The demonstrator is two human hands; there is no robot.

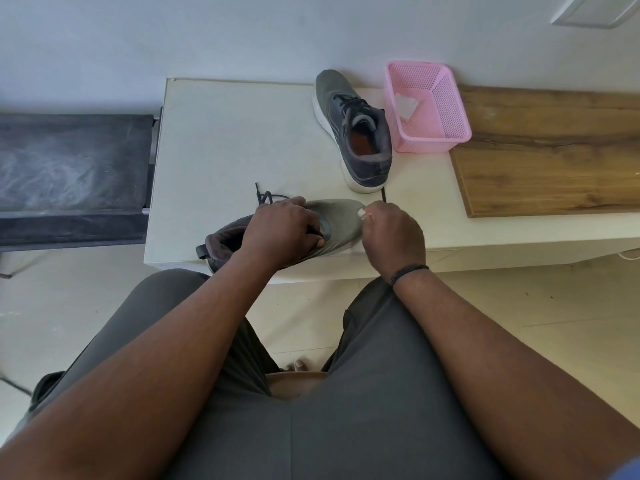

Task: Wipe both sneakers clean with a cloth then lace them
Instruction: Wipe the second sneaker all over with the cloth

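Observation:
A grey sneaker (341,220) lies near the front edge of the white table (221,140), toe pointing right. My left hand (282,230) grips it over the lace area, fingers curled round the upper. A black lace (265,196) sticks out behind that hand. My right hand (393,232) is at the toe and pinches the other lace end (383,195), which rises above its fingers. The second grey sneaker (356,133) stands upright further back, laced, with a white sole. A white cloth (405,105) lies in the pink basket (446,133).
The pink basket stands right of the far sneaker. A wooden board (554,150) covers the table's right part. A dark bench (69,174) sits to the left. My legs in grey trousers fill the foreground.

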